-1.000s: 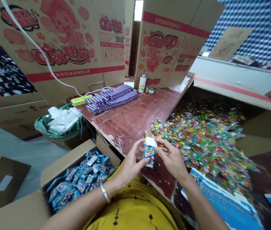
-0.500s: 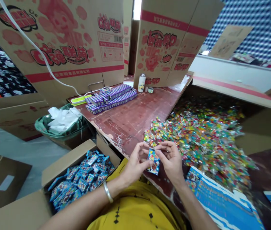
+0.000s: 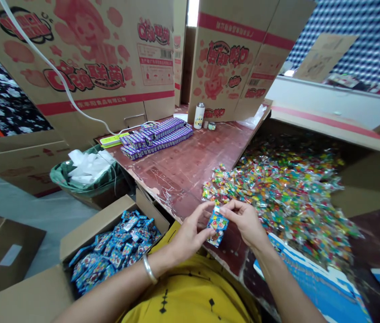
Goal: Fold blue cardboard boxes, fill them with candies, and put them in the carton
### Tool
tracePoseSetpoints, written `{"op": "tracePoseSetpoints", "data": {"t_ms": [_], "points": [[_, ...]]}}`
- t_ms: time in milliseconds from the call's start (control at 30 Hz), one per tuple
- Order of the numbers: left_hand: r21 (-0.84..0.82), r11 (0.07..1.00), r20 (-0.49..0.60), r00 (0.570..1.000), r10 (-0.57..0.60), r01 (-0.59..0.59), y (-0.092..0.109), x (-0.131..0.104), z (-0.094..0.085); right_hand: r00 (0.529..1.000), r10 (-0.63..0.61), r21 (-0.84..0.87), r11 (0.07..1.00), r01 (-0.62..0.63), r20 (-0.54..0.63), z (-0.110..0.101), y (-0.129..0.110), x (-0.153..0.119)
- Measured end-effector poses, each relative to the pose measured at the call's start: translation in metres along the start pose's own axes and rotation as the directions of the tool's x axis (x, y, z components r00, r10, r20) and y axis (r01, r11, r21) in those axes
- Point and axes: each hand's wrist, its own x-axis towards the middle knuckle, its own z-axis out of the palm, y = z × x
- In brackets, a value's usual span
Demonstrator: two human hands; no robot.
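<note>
A small blue printed packet (image 3: 217, 228) is held upright, slightly tilted, between my hands over the table's near edge. My left hand (image 3: 193, 229) grips its left side, thumb on the front. The fingers of my right hand (image 3: 243, 220) pinch its top edge, where a white bit shows. Just beyond lies a large heap of wrapped colourful candies (image 3: 287, 193). Flat blue printed sheets (image 3: 311, 287) lie beside my right forearm. At the lower left an open carton (image 3: 92, 229) holds a pile of similar blue packets (image 3: 115, 251).
Rows of purple boxes (image 3: 158, 137) stand on the red-brown table (image 3: 176, 166) near a white bottle (image 3: 198, 115). A green-lined bin (image 3: 85, 172) holds white scraps. Tall printed cartons (image 3: 109, 54) rise behind, and a person's floral clothing (image 3: 1, 98) shows at left.
The packet has tilted to the right at its top. My right hand has shifted slightly right, with its fingers now pinched at the top edge, and a white bit shows there.
</note>
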Motion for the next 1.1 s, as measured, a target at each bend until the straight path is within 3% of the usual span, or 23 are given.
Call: {"op": "tracePoseSetpoints", "data": {"t_ms": [167, 267, 500, 667, 733, 800, 900, 1000, 1100], "points": [[-0.016, 1.000, 0.021, 1.000, -0.001, 0.001, -0.003, 0.000, -0.002, 0.983, -0.181, -0.241, 0.955, 0.175, -0.001, 0.003, -0.003, -0.011], [-0.047, 0.999, 0.031, 1.000, -0.006, 0.007, -0.006, 0.001, -0.002, 0.971, -0.240, -0.284, 0.930, 0.233, 0.010, 0.002, -0.001, -0.018], [-0.092, 0.994, 0.098, 0.994, -0.051, 0.060, -0.002, 0.002, -0.001, 0.997, -0.023, -0.234, 0.971, 0.039, 0.072, -0.010, -0.003, -0.010], [-0.119, 0.991, 0.076, 0.996, -0.048, 0.057, -0.004, 0.003, -0.005, 0.988, -0.087, -0.248, 0.962, 0.117, 0.127, -0.008, -0.008, -0.021], [-0.161, 0.986, 0.033, 0.999, -0.030, 0.035, -0.007, 0.004, -0.006, 0.983, -0.059, -0.286, 0.952, 0.107, 0.173, -0.004, -0.004, -0.031], [-0.207, 0.978, 0.001, 1.000, -0.022, 0.021, -0.010, 0.007, -0.006, 0.981, -0.056, -0.402, 0.907, 0.129, 0.186, 0.001, 0.002, -0.039], [-0.217, 0.976, -0.011, 1.000, -0.005, 0.003, -0.012, 0.012, -0.007, 0.962, -0.222, -0.604, 0.750, 0.271, 0.157, 0.009, 0.012, -0.042], [-0.141, 0.990, 0.052, 0.999, 0.008, 0.000, -0.005, 0.013, -0.021, 0.949, -0.256, -0.644, 0.698, 0.313, 0.184, 0.016, 0.020, -0.039], [0.168, 0.983, 0.244, 0.964, -0.109, 0.068, 0.010, 0.006, -0.064, 0.949, -0.160, -0.614, 0.731, 0.298, 0.271, 0.016, 0.023, -0.039]]}}
